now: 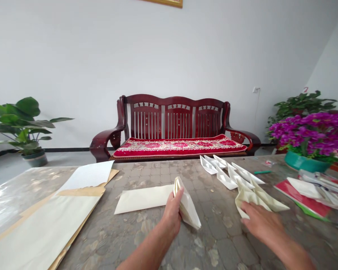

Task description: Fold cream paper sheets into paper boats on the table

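Observation:
My left hand (172, 212) is closed on a folded cream paper piece (187, 204), holding it upright on edge on the marbled table (146, 240). Just left of it lies a flat folded cream sheet (142, 198). My right hand (260, 220) lies flat with fingers stretched out on a cream folded paper boat (259, 197). Behind that boat, several white folded paper boats (228, 172) stand in a cluster.
A stack of large cream sheets on brown wrapping (45, 221) covers the table's left side. A pot of purple flowers (312, 144), red and green papers (307, 200) and a green pen (261, 172) sit at right. A red wooden bench (174, 129) stands behind the table.

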### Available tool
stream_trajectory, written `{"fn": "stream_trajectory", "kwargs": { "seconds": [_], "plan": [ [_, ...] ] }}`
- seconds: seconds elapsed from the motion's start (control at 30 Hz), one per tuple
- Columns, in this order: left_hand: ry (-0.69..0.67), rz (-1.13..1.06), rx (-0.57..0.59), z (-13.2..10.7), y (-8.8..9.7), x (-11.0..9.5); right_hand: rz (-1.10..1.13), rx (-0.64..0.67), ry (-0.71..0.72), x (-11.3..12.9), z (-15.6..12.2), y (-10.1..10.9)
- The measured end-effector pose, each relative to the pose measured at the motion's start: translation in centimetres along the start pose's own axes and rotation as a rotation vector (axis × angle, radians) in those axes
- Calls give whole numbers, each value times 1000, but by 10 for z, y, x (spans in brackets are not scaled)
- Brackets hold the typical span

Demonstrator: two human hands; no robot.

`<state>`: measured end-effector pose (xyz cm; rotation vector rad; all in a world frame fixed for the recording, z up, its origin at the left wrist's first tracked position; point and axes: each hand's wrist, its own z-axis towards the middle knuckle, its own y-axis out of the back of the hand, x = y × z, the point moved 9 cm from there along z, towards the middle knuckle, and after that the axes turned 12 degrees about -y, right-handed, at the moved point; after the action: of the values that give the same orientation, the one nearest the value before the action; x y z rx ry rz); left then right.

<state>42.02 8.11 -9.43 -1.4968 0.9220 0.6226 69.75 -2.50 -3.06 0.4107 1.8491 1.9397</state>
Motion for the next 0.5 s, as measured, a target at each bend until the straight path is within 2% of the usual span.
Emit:
{"fn": "stream_trajectory", "kwargs": {
  "seconds": [0.07,0.13,0.3,0.4,0.5],
  "plan": [
    [14,11,19,-2,-4,4,30,-56,-11,4,-1,6],
    [32,20,28,-4,-6,8,120,-127,-11,20,-4,24],
    [27,-21,34,-7,-9,7,420,-99,207,102,-23,67],
    [5,-50,38,-10,-11,2,474,-28,273,139,-29,70],
    [-25,-85,43,-10,-12,-3,467,36,323,160,-30,64]
  ]
}}
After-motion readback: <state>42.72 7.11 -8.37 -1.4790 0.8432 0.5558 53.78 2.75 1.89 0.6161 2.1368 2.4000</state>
